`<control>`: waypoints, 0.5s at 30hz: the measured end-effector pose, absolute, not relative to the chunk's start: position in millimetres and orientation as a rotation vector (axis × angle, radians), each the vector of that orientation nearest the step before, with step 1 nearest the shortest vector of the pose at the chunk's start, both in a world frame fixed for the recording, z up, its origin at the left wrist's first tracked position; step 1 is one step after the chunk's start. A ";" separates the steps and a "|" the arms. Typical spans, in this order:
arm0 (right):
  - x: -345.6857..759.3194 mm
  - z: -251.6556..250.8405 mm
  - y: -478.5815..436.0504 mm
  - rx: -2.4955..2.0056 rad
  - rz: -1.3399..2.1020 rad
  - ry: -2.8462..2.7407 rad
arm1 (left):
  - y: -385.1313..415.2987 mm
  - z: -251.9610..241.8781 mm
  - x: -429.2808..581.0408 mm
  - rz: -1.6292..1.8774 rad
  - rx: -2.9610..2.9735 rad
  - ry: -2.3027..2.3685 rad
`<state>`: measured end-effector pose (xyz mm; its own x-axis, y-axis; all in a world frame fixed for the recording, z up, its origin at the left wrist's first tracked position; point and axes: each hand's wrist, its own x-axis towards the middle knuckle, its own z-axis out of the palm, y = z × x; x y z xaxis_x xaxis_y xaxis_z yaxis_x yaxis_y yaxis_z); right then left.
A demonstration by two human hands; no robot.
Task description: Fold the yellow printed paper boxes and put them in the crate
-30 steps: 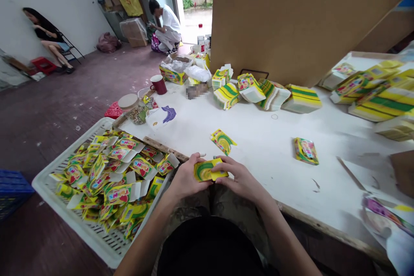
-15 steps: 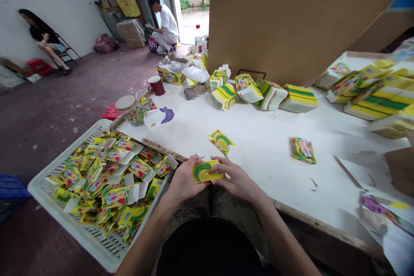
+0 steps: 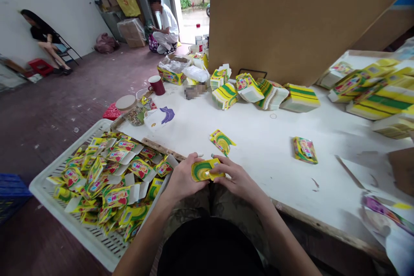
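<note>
Head view shows almost no change over the last second: both hands stay at the near edge of the desk (image 3: 252,125) with the same yellow-and-green carton (image 3: 201,170) between them, which suggests handling of this one piece is not finished. The left hand (image 3: 186,177) grips its left end, fingers closed around the side; the right hand (image 3: 235,177) keeps its fingers pinched on the yellow right end. Whether anything is inside the carton cannot be told. Just beyond the hands lies a loose printed carton (image 3: 222,141), apparently flat, and well to the right sits a boxed-up carton (image 3: 304,150).

Left of the desk, a white slatted basket (image 3: 74,229) holds a heap of small printed cartons (image 3: 118,194), many with white flaps sticking out. Near the desk's far left corner, a glass jar (image 3: 135,117) contains small speckled pieces. Farther back, an open printed box (image 3: 170,77) has clear plastic inside, and the dark red mug (image 3: 157,86) beside it hides its contents.
</note>
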<state>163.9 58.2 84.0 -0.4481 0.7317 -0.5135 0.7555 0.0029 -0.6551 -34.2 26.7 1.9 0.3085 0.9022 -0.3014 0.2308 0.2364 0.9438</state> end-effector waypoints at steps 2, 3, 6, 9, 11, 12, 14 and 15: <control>163.4 85.0 58.3 1.639 -1.441 2.209 | 25.8 3.6 -33.6 0.654 1.289 1.215; 163.0 85.0 57.8 1.645 -1.431 2.211 | 25.2 4.4 -33.1 0.654 1.293 1.226; 161.1 82.8 55.0 1.679 -1.423 2.216 | 23.3 6.1 -31.1 0.664 1.301 1.259; 158.3 78.9 52.3 1.729 -1.426 2.245 | 21.3 7.5 -27.8 0.689 1.308 1.296; 155.9 77.0 51.1 1.737 -1.410 2.272 | 20.0 7.9 -25.5 0.709 1.305 1.328; 154.6 76.6 50.7 1.731 -1.401 2.280 | 19.5 7.7 -24.8 0.720 1.300 1.343; 152.5 76.9 49.6 1.717 -1.403 2.267 | 19.3 6.3 -24.7 0.745 1.286 1.361; 151.8 77.4 49.0 1.713 -1.416 2.251 | 19.6 5.2 -25.4 0.757 1.279 1.365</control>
